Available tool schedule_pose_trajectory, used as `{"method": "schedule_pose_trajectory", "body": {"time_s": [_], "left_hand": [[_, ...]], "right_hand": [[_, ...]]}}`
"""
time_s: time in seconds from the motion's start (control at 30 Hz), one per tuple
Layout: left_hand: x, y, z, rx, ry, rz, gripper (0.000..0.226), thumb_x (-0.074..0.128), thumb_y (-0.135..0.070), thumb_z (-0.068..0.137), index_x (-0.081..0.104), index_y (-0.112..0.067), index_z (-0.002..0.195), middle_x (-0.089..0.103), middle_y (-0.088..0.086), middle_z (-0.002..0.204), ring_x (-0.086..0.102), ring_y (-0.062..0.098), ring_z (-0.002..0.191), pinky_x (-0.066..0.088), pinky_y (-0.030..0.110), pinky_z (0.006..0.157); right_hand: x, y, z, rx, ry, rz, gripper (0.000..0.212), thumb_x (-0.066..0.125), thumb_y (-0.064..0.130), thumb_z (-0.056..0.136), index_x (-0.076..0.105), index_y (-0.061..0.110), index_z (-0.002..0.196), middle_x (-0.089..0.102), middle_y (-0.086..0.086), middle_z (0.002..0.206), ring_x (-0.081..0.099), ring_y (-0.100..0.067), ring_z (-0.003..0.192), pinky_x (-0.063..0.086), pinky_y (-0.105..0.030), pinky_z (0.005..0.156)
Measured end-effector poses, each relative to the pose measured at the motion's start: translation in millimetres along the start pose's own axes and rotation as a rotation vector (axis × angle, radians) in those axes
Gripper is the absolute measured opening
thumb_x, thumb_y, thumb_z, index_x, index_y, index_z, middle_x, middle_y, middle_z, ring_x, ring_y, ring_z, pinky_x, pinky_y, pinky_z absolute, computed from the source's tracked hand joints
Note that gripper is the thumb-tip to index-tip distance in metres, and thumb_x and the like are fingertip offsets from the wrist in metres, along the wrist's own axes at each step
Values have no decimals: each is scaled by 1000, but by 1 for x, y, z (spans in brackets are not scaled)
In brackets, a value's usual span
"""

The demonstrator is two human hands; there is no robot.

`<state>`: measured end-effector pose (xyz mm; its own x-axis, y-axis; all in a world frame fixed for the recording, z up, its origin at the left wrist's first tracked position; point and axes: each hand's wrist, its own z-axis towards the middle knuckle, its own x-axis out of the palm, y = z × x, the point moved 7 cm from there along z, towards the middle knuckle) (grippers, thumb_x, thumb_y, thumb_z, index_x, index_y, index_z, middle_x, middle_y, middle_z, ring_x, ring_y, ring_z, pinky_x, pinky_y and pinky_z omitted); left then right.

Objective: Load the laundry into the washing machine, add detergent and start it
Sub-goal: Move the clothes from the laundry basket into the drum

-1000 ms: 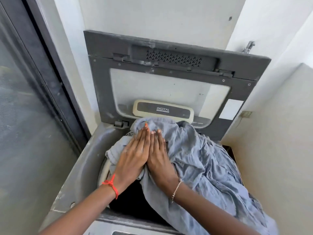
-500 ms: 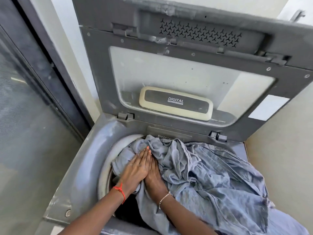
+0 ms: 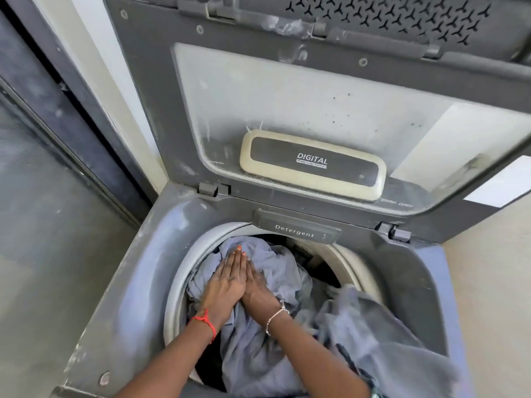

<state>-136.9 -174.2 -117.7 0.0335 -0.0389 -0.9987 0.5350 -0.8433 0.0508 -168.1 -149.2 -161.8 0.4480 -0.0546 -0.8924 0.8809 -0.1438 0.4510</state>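
Observation:
A grey-blue cloth (image 3: 359, 334) fills the round drum opening (image 3: 176, 285) of a grey top-loading washing machine (image 3: 135, 285). Part of the cloth lies inside the drum; the rest drapes over the front right rim. My left hand (image 3: 225, 285), with a red thread at the wrist, lies flat on the cloth inside the drum. My right hand (image 3: 260, 295), with a silver bracelet, is pressed flat beside it, its fingers partly under the left hand. Neither hand grips the fabric. A closed drawer marked Detergent (image 3: 296, 229) sits at the back rim.
The machine's lid (image 3: 287, 96) stands upright behind the drum, with a DIGITAL handle plate (image 3: 311, 163) on it. A dark framed glass door (image 3: 43, 225) runs close along the left. A pale wall (image 3: 494, 282) closes in the right side.
Both hands have pushed the cloth down from above the rim into the drum. The heap is lower, and the Detergent drawer now shows. My head has moved closer.

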Motion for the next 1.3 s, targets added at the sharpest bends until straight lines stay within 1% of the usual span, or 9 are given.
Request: {"method": "schedule_pose_trajectory", "body": {"time_s": [0.07,0.17,0.33,0.47,0.67,0.77,0.9,1.1,1.3], "left_hand": [[3,-4,1,19,-19,-25,50,33,-3,75,61,6,116,62,22,119,63,28,109,45,36,98],[10,-15,1,63,-10,-55,50,45,-2,76,52,7,125,57,22,127,59,28,115,45,35,97],[20,-29,-7,57,17,-126,53,39,-2,80,32,6,132,53,21,131,55,27,120,38,36,102],[47,-35,-12,53,59,-103,73,41,-9,82,6,8,144,46,19,138,49,29,126,31,43,110],[91,-41,-23,-6,381,-70,104,62,-41,77,-13,-8,142,-16,12,152,-35,26,135,-21,65,101],[101,-42,-29,22,534,-122,124,63,-65,49,13,-8,148,9,14,156,-19,26,142,-13,67,104],[119,-33,-31,70,571,-121,136,47,-89,31,31,-7,139,33,14,147,10,29,140,-6,67,107],[21,-59,5,144,337,-112,129,50,-79,64,-24,-7,142,-39,5,145,-38,21,133,-33,56,98],[-87,-134,31,365,41,-281,125,47,-72,62,-37,-15,136,-29,4,151,-25,17,140,-18,49,112]], "right_hand": [[-10,-1,-4,36,33,-20,61,29,15,81,31,-5,138,56,-15,130,57,-26,118,49,-32,92],[-2,-12,-14,50,80,-166,73,26,14,81,-5,-11,141,56,-15,130,55,-28,119,49,-35,96],[0,-31,-31,214,159,-174,71,27,17,84,-6,-9,142,40,-18,136,53,-30,121,42,-39,103],[26,-50,-48,367,288,-171,65,24,18,89,-2,-6,143,51,-18,134,51,-29,123,9,-44,113],[76,-75,-73,271,339,-148,105,53,35,68,-11,3,145,-15,-20,153,31,-31,128,0,-48,111],[63,-73,-79,268,466,-89,125,62,58,65,-27,13,141,-4,-12,156,26,-26,139,-5,-43,114],[37,-64,-85,164,634,-101,105,55,54,82,-21,16,144,-23,-6,154,-16,-19,143,-11,-40,116],[-34,-67,-81,292,510,-39,106,62,41,83,-20,12,144,-23,-8,154,-15,-22,143,-6,-41,115],[-171,-64,-108,298,42,100,96,57,17,82,-17,9,143,-19,-10,154,-13,-21,144,1,-38,119]]}}
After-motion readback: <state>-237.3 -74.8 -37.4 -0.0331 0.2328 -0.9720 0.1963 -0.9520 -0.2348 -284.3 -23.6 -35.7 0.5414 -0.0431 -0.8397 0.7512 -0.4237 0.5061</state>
